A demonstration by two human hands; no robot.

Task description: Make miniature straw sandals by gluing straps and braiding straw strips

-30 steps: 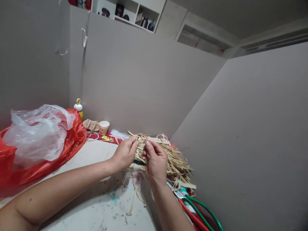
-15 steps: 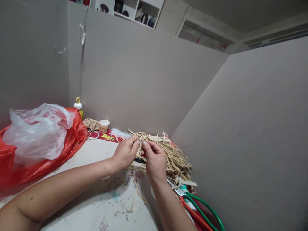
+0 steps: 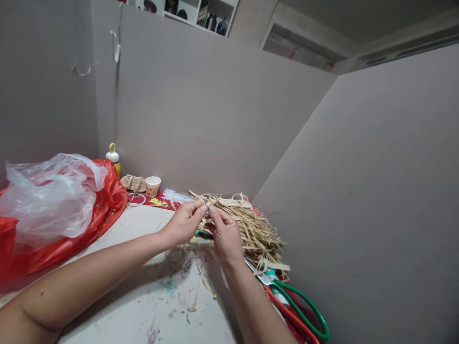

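My left hand [image 3: 186, 220] and my right hand [image 3: 225, 232] meet fingertip to fingertip above the board. Thumb and fingers of each are pinched on a pale straw strip [image 3: 207, 206], most of it hidden by the fingers. Behind and beyond my right hand lies a heap of dry straw [image 3: 260, 229]. Loose straw strips [image 3: 201, 277] lie on the board below my hands. A dark tool with a green end [image 3: 203, 234] shows partly behind my right hand.
Large scissors [image 3: 287, 296] with green and orange handles lie right of my right forearm. Red and clear plastic bags [image 3: 60, 196] fill the left. At the back stand a paper cup [image 3: 153, 186], a woven straw piece [image 3: 133, 183] and a yellow-white bottle [image 3: 113, 157]. Grey panels [image 3: 201, 110] enclose the white board [image 3: 118, 296].
The view has shifted slightly, so most things sit a little further left. My fingertips have drawn closer together on the straw strip.
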